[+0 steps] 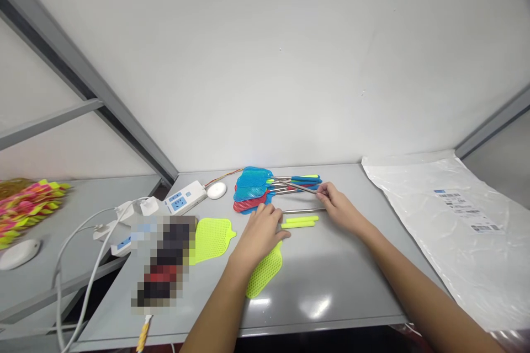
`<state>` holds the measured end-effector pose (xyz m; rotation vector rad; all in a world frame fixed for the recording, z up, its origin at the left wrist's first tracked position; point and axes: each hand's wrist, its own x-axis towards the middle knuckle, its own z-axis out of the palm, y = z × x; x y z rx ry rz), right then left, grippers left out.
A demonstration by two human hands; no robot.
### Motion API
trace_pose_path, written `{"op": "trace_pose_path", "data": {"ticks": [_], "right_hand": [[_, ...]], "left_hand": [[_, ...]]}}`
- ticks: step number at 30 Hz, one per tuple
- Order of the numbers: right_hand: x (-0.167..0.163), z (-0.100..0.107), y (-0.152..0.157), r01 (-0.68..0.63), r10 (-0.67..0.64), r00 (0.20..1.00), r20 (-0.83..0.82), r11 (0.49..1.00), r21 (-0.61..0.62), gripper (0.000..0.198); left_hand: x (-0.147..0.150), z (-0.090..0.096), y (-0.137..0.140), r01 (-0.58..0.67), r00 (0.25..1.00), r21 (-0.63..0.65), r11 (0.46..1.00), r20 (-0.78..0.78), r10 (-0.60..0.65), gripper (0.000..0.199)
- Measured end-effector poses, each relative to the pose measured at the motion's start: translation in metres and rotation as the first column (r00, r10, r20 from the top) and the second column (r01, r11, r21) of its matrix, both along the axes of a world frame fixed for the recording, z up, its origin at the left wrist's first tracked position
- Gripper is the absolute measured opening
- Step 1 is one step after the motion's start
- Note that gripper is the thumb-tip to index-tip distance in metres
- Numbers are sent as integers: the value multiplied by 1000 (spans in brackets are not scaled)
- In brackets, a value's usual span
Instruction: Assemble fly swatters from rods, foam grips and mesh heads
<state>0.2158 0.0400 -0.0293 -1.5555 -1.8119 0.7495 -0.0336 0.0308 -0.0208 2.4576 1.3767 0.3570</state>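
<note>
White wall [273, 77] behind, plain, meeting a grey table [351, 287] that carries everything at hand. Landmark: swatter pile [251, 177], against the back of the table, blue and red mesh heads to the left, shafts and grips running right.

Right hand [340, 207], just right of the pile: thumb and fingers closed on the end of a thin metal rod [304, 188], which slants up and left across the pile's shafts. Left hand [260, 231], directly in front of the pile: fingers bent, palm down, thumb out to the right. Cannot tell whether it grips anything; its underside is hidden.

Second metal rod [304, 210] lies in front of the pile's grips, between the two hands. Nearer than that, two yellow handles [303, 220] side by side, left ends by the left hand. One yellow swatter head [213, 237] flat, left of and nearer than the pile; another, the near yellow head [267, 271], well in front of it, partly covered by the left forearm.

Left of the pile: round white disc [216, 191], then a white power strip [185, 197]. Farther left and nearer, a dark object [168, 259], blurred into squares, unreadable. Well right of the pile: large white plastic bag [439, 237], printed label on top.
</note>
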Motion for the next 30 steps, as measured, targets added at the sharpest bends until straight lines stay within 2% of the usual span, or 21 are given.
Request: {"op": "trace_pose_path", "data": {"ticks": [5,9,14,18,21,24,27,30], "right_hand": [[-3,1,0,-49,48,998,-37,998,-29,28],[-1,-2,2,-20,19,999,-41,999,-27,33],[4,-2,5,16,-16,998,-57,1000,-1,36],[3,-2,4,-8,8,998,-58,1000,-12,36],[0,-4,2,-72,70,997,-41,997,-37,35],[-4,-4,0,-102,102,995,-10,994,-40,37],[-5,-3,-1,-119,120,993,17,992,-40,36],[-6,-1,-4,-159,161,986,38,986,-57,33]], "left_hand": [[-4,2,1,5,1000,-49,999,-9,-5,17],[-2,7,-1,43,999,-76,996,35,-41,9],[-5,30,-6,128,941,-183,975,331,-62,15],[-1,42,-11,111,852,-280,954,521,54,22],[7,40,-12,121,700,-362,924,691,179,22],[12,34,-10,176,453,-439,881,831,323,23],[13,29,-4,181,218,-509,841,855,471,26],[11,27,3,148,47,-562,814,826,562,30]]}}
